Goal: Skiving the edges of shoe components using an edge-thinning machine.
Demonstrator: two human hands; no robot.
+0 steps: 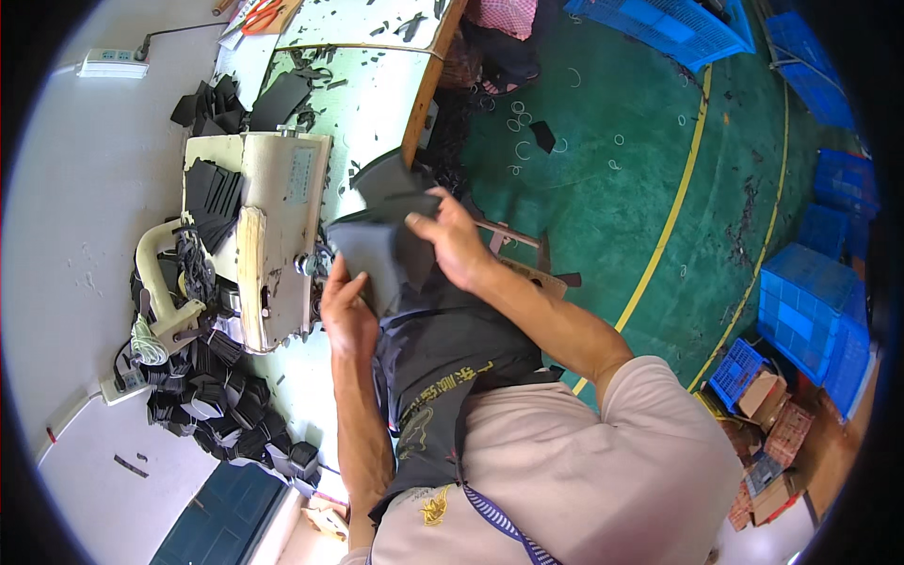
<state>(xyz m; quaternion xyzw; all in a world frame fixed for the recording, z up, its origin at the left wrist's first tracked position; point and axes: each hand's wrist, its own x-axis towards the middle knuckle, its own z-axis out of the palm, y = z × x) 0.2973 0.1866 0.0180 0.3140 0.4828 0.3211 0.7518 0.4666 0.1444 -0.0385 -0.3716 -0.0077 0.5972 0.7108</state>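
Note:
Between my hands, above my lap, are flat black sheet pieces (365, 252), fanned and overlapping. My left hand (347, 306) grips their near left edge, thumb and fingers bent around it. My right hand (452, 243) pinches the right side, its thumb lying over the top. Just left of the pieces stands a cream-coloured machine (292, 226) on the table. A stack of similar black pieces (213, 202) rests on top of the machine. A black apron (443, 367) covers my lap beneath the pieces.
The pale table (363, 104) carries black scraps and orange-handled scissors (261, 17). Piled black pieces (221, 395) lie by the machine. A seated person (504, 28) is partly visible at the far side. Blue crates (808, 297) and cardboard boxes (765, 400) line the right of the green floor (612, 188).

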